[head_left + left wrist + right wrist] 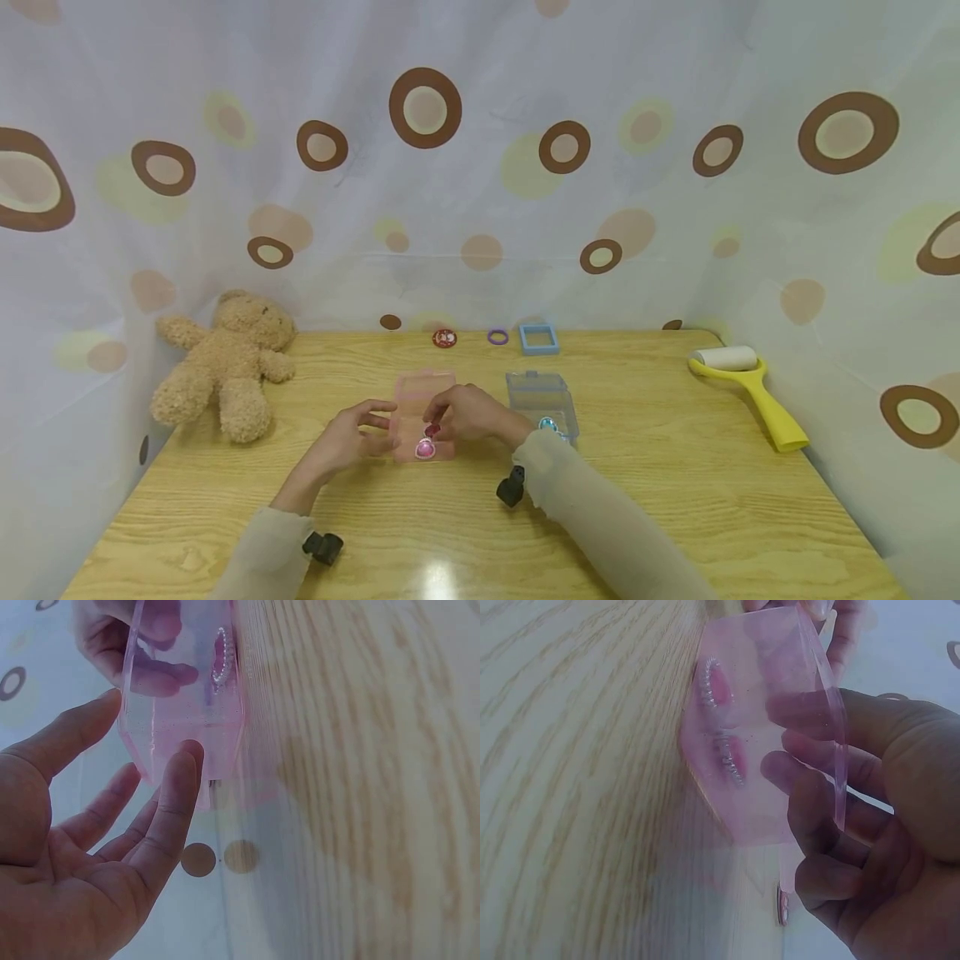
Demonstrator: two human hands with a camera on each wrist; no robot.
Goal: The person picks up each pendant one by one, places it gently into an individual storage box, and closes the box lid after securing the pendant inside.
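Observation:
A see-through pink plastic box (405, 427) stands on the table with its lid (426, 385) raised at the back. Two pink gem ornaments lie inside: a front one (425, 449) edged with small beads and a rear one (432, 431), partly behind the right fingers. My left hand (348, 433) is at the box's left side, fingers spread; in the left wrist view its thumb and a fingertip meet the pink wall (184, 739). Over the right wall comes my right hand (474, 411). Its bent fingertips (780, 769) are inside, apart from the ornaments (733, 757) and holding nothing.
Right of the pink box, an open clear bluish box (572, 408) contains blue gem ornaments (548, 424), partly behind the right sleeve. Behind lie a red round piece (445, 337), a purple ring (497, 336) and a blue square frame (538, 351). A teddy bear (232, 367) and a yellow-handled lint roller (765, 404) flank them.

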